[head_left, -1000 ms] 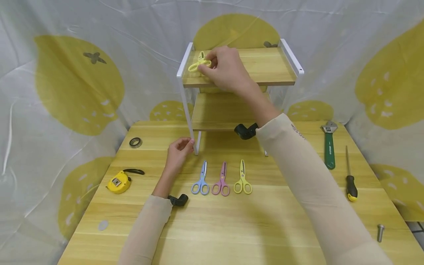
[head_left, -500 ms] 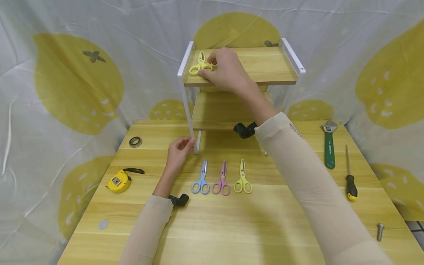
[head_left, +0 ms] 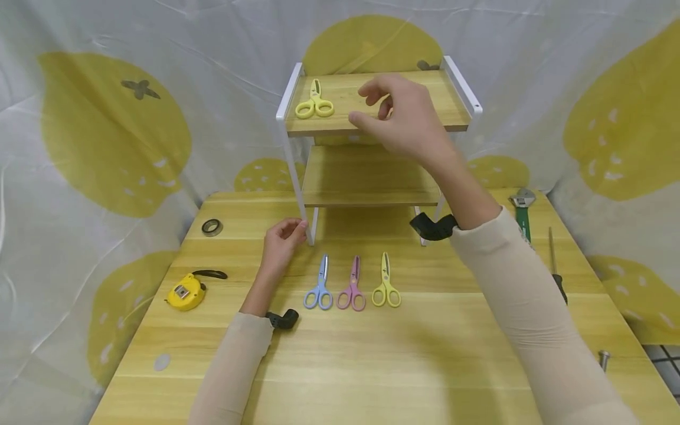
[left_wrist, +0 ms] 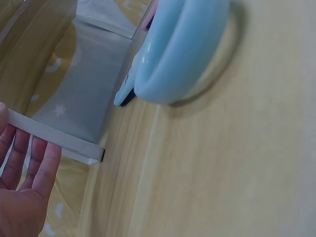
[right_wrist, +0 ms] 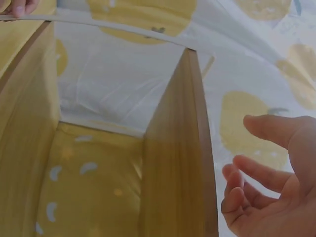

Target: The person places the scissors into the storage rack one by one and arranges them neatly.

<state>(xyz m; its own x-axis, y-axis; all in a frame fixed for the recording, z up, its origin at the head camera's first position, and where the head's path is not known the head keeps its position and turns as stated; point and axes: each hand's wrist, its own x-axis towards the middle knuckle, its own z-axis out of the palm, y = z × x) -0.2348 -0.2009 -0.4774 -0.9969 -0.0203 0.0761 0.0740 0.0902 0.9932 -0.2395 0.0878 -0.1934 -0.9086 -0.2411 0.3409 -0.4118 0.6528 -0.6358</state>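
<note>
Yellow scissors lie on the left part of the top board of a wooden shelf rack with white metal sides. My right hand hovers over that board, right of these scissors and apart from them, thumb and fingers spread with nothing between them. Down at the left, my left hand holds the rack's white front leg between thumb and fingers. In front of the rack, blue scissors, pink scissors and a second yellow pair of scissors lie in a row on the table.
On the table's left are a ring-shaped black item, a yellow tape measure and a grey disc. Along the right lie a green-handled adjustable wrench, a screwdriver and a bolt, partly behind the right sleeve.
My right hand has put the yellow scissors down on the top board, let go and drawn away to the right. The left hand stays at the rack's leg.
</note>
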